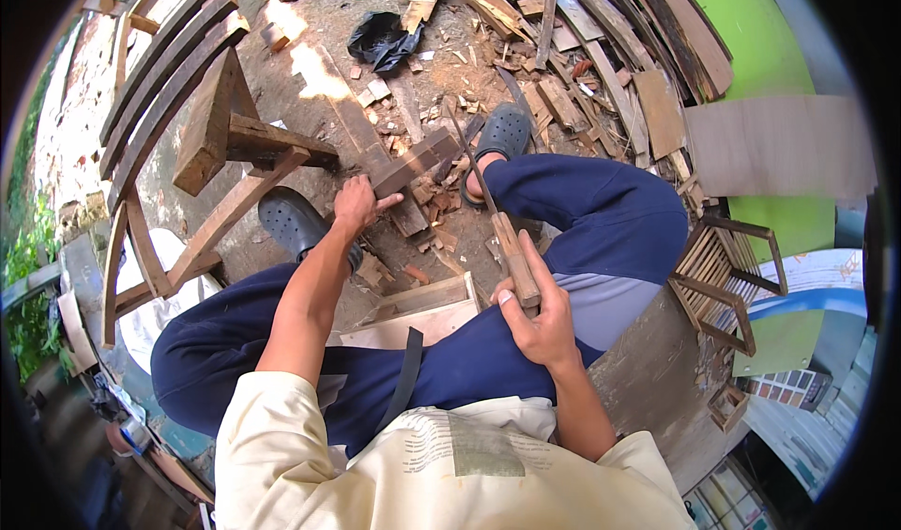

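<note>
Your two hands are apart, each occupied. Your left hand (357, 203) is placed on the near end of a wooden block (413, 162), fingers curled at that end and one finger extended along its side. The block lies ahead of you, between your shoes, at an angle across a long plank (349, 117) on the floor (282, 126).

Your right hand (544, 323) is closed around the wooden handle (516, 272) of a long tool, held above your right thigh. Its narrow blade (476, 170) points away from you and passes by the far end of the block in this view; whether they touch cannot be told.

Your right shoe (508, 130) stands just beyond the blade; your left shoe (284, 218) is near your left hand. Wood chips (449, 237) are scattered around the block. A shallow wooden box (422, 319) sits between your legs. A black plastic bag (383, 42) lies farther out. A wooden frame (239, 140) stands at left, a slatted rack (723, 272) at right.
</note>
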A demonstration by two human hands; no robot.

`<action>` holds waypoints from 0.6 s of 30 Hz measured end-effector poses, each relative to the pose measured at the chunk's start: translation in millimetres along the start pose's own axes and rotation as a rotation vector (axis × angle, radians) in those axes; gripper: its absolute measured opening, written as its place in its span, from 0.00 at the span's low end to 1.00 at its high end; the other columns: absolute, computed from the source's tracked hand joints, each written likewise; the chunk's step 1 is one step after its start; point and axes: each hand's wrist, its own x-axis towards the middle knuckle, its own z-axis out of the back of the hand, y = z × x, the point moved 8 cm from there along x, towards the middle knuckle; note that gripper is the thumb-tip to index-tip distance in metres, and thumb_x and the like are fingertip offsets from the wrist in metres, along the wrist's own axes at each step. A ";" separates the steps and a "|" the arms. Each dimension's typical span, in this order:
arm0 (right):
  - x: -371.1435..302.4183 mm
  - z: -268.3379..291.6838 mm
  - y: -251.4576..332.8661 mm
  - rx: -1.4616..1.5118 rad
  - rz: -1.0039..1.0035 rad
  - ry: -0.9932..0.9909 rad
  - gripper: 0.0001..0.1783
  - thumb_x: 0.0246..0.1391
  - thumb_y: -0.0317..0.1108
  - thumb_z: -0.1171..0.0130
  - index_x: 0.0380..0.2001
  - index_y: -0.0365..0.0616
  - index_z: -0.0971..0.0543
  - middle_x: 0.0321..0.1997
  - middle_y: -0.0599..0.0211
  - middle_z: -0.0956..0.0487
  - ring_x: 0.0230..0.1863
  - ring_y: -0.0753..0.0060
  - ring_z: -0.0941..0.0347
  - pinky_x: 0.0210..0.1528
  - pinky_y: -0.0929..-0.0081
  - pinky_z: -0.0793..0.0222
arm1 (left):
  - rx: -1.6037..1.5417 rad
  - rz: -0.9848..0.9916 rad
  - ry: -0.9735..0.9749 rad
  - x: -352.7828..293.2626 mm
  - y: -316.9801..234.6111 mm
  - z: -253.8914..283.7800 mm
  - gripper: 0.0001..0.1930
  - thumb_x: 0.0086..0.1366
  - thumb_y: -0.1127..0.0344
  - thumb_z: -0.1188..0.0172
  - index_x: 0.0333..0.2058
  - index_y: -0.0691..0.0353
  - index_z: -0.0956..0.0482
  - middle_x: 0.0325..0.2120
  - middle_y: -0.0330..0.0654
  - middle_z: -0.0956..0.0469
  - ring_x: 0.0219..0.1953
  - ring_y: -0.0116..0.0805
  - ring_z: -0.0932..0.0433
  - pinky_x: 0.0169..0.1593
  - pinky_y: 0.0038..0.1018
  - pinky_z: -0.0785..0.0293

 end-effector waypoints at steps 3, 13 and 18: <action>3.2 -2.3 9.3 -0.105 0.007 0.008 0.39 0.59 0.26 0.38 0.72 0.29 0.37 0.48 0.43 0.14 0.45 0.62 0.14 0.48 0.70 0.21 | -0.107 0.112 -0.049 3.2 5.5 -4.3 0.59 0.58 0.15 0.49 0.57 0.78 0.29 0.52 0.62 0.22 0.60 0.57 0.24 0.61 0.50 0.26; 18.3 -26.2 25.6 -0.346 0.093 0.114 0.35 0.60 0.28 0.34 0.68 0.28 0.31 0.48 0.35 0.15 0.46 0.50 0.12 0.48 0.67 0.20 | -0.231 -0.058 -0.541 -5.1 -19.5 11.5 0.49 0.65 0.24 0.47 0.63 0.69 0.30 0.60 0.56 0.29 0.63 0.53 0.29 0.69 0.45 0.37; 15.6 -34.8 24.6 -0.395 0.175 0.115 0.35 0.59 0.28 0.34 0.68 0.28 0.31 0.47 0.34 0.16 0.43 0.45 0.13 0.45 0.63 0.19 | -0.386 -0.180 -0.231 38.1 -63.4 18.2 0.30 0.75 0.40 0.51 0.55 0.65 0.23 0.50 0.57 0.21 0.60 0.55 0.26 0.65 0.48 0.36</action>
